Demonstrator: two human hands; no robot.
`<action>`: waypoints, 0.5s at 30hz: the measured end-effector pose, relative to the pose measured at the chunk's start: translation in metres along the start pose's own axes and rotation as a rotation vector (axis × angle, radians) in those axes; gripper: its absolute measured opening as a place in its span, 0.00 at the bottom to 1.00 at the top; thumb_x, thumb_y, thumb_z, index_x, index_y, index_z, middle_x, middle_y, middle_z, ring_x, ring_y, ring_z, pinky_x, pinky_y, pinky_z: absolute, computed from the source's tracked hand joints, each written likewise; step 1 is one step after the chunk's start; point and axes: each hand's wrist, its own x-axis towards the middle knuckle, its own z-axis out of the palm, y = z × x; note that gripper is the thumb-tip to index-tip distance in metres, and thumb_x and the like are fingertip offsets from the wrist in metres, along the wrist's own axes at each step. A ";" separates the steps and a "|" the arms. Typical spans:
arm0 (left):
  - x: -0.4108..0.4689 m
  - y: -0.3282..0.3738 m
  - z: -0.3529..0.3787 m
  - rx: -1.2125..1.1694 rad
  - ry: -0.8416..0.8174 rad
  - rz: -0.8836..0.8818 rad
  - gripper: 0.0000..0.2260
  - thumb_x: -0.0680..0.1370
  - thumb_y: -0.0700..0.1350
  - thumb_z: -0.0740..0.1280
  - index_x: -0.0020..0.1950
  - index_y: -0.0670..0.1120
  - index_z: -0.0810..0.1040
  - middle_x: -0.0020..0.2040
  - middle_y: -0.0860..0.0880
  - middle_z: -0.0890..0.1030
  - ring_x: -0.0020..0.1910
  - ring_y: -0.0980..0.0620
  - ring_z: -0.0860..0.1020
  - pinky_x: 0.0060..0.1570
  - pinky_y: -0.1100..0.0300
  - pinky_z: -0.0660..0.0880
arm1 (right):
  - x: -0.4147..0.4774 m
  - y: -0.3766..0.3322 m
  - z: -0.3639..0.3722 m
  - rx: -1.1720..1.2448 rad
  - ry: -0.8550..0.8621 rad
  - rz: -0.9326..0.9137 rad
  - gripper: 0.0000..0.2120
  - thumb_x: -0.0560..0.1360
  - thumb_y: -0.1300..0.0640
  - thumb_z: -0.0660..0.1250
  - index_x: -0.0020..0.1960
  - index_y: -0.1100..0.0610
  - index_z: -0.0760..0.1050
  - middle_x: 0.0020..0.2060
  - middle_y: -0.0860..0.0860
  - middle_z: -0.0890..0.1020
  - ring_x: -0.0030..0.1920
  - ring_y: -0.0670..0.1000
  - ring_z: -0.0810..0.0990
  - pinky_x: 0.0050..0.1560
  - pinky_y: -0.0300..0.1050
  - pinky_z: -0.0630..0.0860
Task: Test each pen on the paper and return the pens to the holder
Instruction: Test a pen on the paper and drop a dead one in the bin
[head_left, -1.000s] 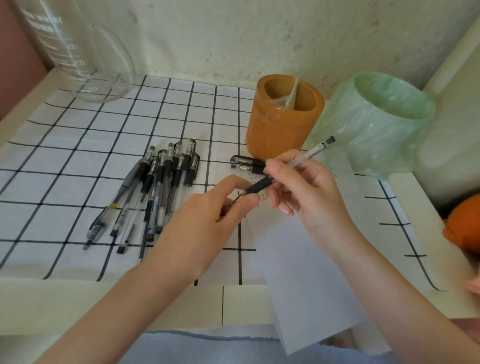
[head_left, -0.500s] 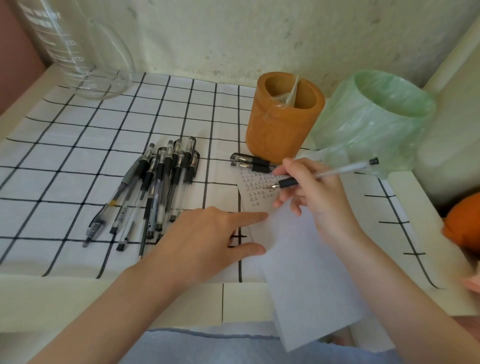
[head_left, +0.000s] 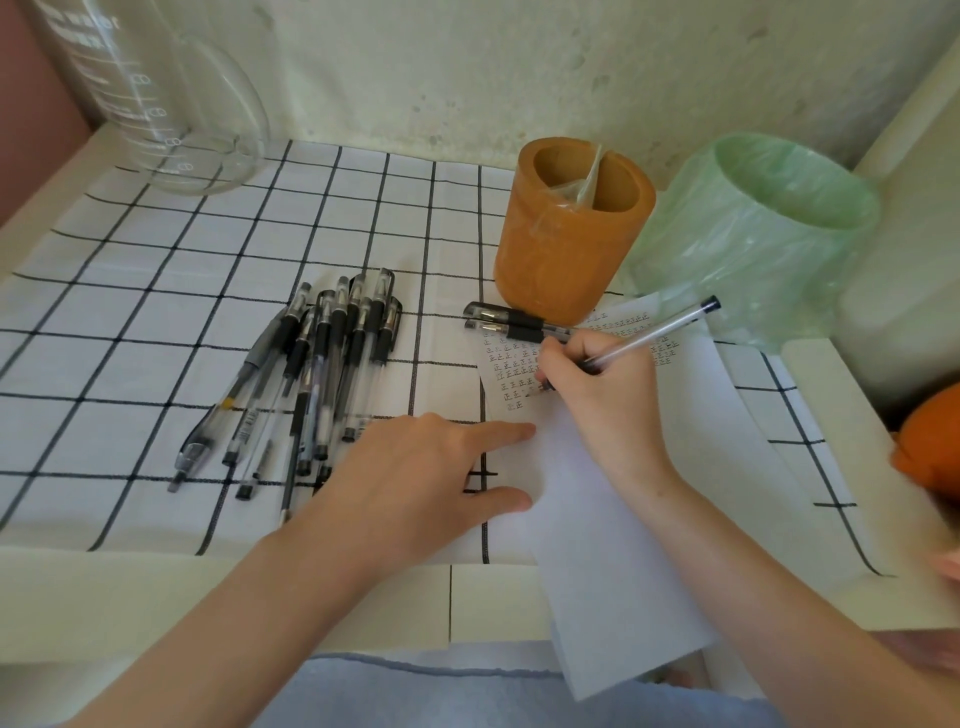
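The right hand (head_left: 602, 400) gripped a pen (head_left: 655, 332), tip down on the paper (head_left: 623, 519). The left hand (head_left: 415, 483) lay flat, fingers straight, pressing the paper's edge. Two pens (head_left: 506, 322) lay touching the holder (head_left: 566, 249). A pile of pens (head_left: 317, 374) lay to the left, and a green bin (head_left: 753, 234) stood to the right.

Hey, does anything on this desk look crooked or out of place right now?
The paper lies askew, its near end hanging past the table's front edge; the left hand presses it while the right hand writes with a pen. Two pens lie at its far corner by the holder, apart from the main pile. Nothing looks spilled.
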 end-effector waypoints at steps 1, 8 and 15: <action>0.000 0.000 0.000 -0.001 0.004 0.000 0.25 0.73 0.66 0.59 0.69 0.68 0.60 0.29 0.56 0.67 0.33 0.57 0.68 0.30 0.68 0.62 | 0.000 0.000 0.000 0.000 -0.001 -0.003 0.14 0.73 0.65 0.66 0.31 0.71 0.72 0.28 0.67 0.76 0.31 0.59 0.74 0.37 0.37 0.73; -0.001 0.000 0.000 0.001 0.005 -0.006 0.24 0.73 0.66 0.59 0.69 0.68 0.60 0.28 0.55 0.66 0.29 0.57 0.66 0.29 0.70 0.61 | -0.003 -0.001 0.000 -0.011 -0.021 -0.016 0.13 0.73 0.66 0.66 0.32 0.71 0.73 0.27 0.64 0.77 0.28 0.44 0.75 0.36 0.33 0.71; 0.000 0.000 0.001 -0.005 0.006 -0.014 0.25 0.73 0.66 0.59 0.69 0.67 0.60 0.29 0.55 0.67 0.32 0.55 0.67 0.35 0.64 0.65 | -0.001 0.002 0.001 -0.051 -0.012 -0.045 0.14 0.73 0.66 0.66 0.29 0.67 0.70 0.26 0.63 0.75 0.32 0.62 0.75 0.34 0.43 0.71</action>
